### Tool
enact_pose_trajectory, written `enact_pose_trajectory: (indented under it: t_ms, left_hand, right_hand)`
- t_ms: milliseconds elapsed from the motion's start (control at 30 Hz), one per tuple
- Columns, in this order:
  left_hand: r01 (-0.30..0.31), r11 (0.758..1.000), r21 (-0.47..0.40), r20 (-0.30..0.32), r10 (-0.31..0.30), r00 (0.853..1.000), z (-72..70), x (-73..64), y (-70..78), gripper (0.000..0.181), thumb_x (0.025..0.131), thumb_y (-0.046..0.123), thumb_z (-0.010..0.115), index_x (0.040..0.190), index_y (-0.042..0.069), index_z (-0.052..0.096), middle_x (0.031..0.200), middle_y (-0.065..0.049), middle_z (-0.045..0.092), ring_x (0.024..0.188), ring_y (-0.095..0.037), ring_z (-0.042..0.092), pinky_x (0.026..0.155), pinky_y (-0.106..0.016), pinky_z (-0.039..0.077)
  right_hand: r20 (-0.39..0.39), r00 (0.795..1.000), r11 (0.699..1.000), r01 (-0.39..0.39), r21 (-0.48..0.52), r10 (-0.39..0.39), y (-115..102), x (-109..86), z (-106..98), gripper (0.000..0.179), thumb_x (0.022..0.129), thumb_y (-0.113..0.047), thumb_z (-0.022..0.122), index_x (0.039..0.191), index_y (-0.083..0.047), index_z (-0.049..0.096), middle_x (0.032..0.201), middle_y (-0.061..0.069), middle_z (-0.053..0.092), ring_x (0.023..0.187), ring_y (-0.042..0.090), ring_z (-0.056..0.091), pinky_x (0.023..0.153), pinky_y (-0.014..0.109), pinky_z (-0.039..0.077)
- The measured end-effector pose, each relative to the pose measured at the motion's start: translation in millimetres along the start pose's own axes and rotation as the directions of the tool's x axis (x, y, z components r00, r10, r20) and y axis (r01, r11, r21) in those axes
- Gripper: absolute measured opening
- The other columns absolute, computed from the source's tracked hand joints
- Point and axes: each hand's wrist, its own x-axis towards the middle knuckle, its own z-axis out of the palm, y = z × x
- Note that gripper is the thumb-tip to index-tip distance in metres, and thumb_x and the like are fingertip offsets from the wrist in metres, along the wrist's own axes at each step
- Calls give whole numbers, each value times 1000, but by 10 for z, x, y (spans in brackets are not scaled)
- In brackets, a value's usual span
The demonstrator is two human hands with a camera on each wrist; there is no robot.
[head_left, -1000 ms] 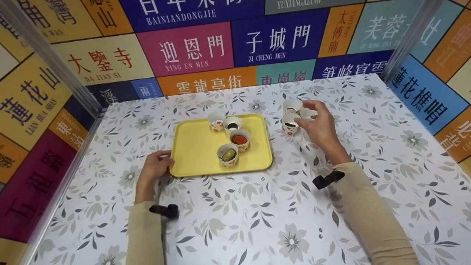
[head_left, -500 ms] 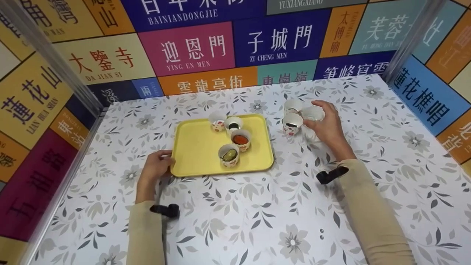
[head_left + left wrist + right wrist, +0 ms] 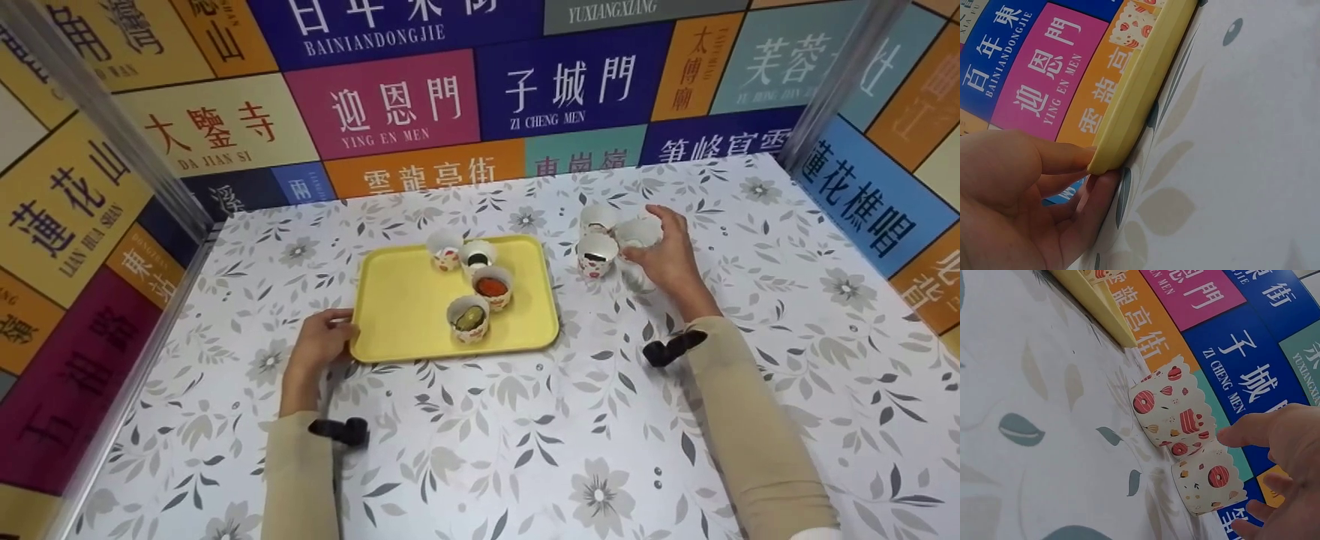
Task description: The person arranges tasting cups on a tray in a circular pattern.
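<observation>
My left hand (image 3: 321, 337) pinches the near left corner of a yellow tray (image 3: 397, 300); in the left wrist view, the thumb lies on the rim and the fingers beneath. On the tray's right half stand several patterned paper baking cups, among them one with an orange-red filling (image 3: 492, 287) and one with a green filling (image 3: 470, 318). Right of the tray, three more cups cluster on the table. My right hand (image 3: 675, 259) spans the rightmost paper cup (image 3: 637, 232), thumb and fingers at its rim. Beside it stand a front cup (image 3: 597, 256) and a back cup (image 3: 598, 219).
A white table (image 3: 480, 450) with a grey leaf pattern lies under everything. Panels with Chinese lettering (image 3: 382, 101) rise behind it and along both sides. A strip of table separates the tray from the cluster of cups.
My right hand has shifted right from beside the front cup to the rightmost cup and settled around it. My left hand stays at the tray corner.
</observation>
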Motion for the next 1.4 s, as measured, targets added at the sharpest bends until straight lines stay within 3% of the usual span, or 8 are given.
enact_pose_trajectory:
  t_ms: [200,333,433,533,733,1000,1233,1400]
  left_hand:
    - [-8,998,-68,19,9,1000,-8,-18,5,45,99,7,53,143,-3,51,129,-28,60,76,-11,67,65,-24,56]
    - [-2,998,-65,16,3,1000,-5,-15,-7,45,99,7,53,143,-3,50,130,-29,59,78,-12,67,65,-24,57]
    - [12,999,-46,11,-11,1000,3,-16,-14,45,99,8,53,143,-2,51,132,-28,59,79,-13,67,66,-24,57]
    - [24,999,-36,10,-23,1000,8,-19,-18,44,99,9,53,143,-1,52,131,-26,59,79,-12,66,65,-24,56]
    - [15,998,-56,20,-14,1000,7,-13,-13,45,99,8,54,143,-3,51,130,-27,59,75,-11,65,64,-24,55]
    - [5,999,-46,9,-4,1000,-6,-3,-6,45,98,8,54,142,-4,51,129,-27,60,75,-11,64,64,-23,55]
    - [-33,999,13,-12,33,999,4,2,-19,44,98,8,54,141,-3,53,131,-30,60,86,-18,68,68,-24,55]
    - [-36,999,21,-17,36,999,3,-2,-19,45,98,8,54,141,-4,53,133,-31,60,92,-22,68,70,-25,55]
  right_hand:
    - [73,991,993,-118,22,116,40,51,10,91,88,-5,68,159,-2,12,164,22,15,150,43,23,122,51,26]
    - [111,984,989,-144,17,141,80,69,22,92,89,-8,68,159,0,8,165,22,16,146,41,28,122,50,26]
    - [130,978,986,-166,29,161,108,73,34,92,90,-9,68,159,-1,8,164,22,19,132,37,42,116,47,33]
    - [140,975,982,-180,47,172,127,76,40,92,90,-7,68,160,-1,8,163,22,21,123,32,45,114,44,35]
    - [155,973,983,-180,42,172,144,107,39,93,88,-6,69,159,0,10,161,27,24,142,38,35,121,47,27]
    - [129,975,979,-192,63,183,161,127,57,82,90,-2,66,157,0,18,158,26,33,140,37,39,119,48,32]
    - [103,976,981,-194,2,193,152,109,39,81,91,-8,66,158,-4,22,163,22,26,118,33,50,112,45,38]
    - [99,975,980,-201,-6,201,114,107,7,79,92,-10,66,158,-5,22,162,23,26,100,27,47,108,45,39]
